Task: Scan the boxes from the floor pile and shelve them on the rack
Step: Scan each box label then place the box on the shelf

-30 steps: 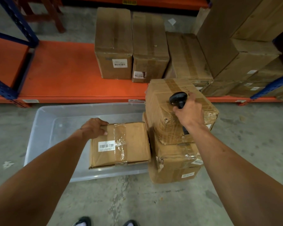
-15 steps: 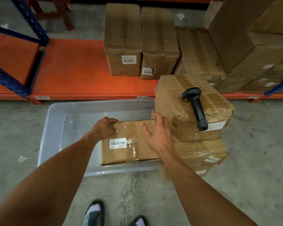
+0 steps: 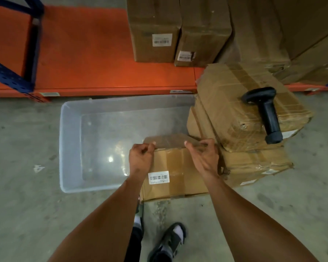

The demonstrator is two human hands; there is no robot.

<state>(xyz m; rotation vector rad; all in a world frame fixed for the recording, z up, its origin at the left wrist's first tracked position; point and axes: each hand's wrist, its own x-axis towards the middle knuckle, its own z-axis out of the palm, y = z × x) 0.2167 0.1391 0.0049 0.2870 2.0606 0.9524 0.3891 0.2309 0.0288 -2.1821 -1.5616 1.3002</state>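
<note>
Both hands grasp a flat cardboard box [image 3: 175, 173]: the left hand [image 3: 140, 157] and right hand [image 3: 204, 157] curl their fingers [image 3: 192, 148] over its far edge. The scanner [image 3: 267, 114] lies on the stacked boxes [image 3: 240, 110] just right of them, the clear bin [image 3: 72, 148] left.

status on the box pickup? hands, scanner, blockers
Left hand and right hand both grip the labelled box, tilted over the clear bin. Scanner lies on the floor stack. Rack shelf open ahead.
</note>
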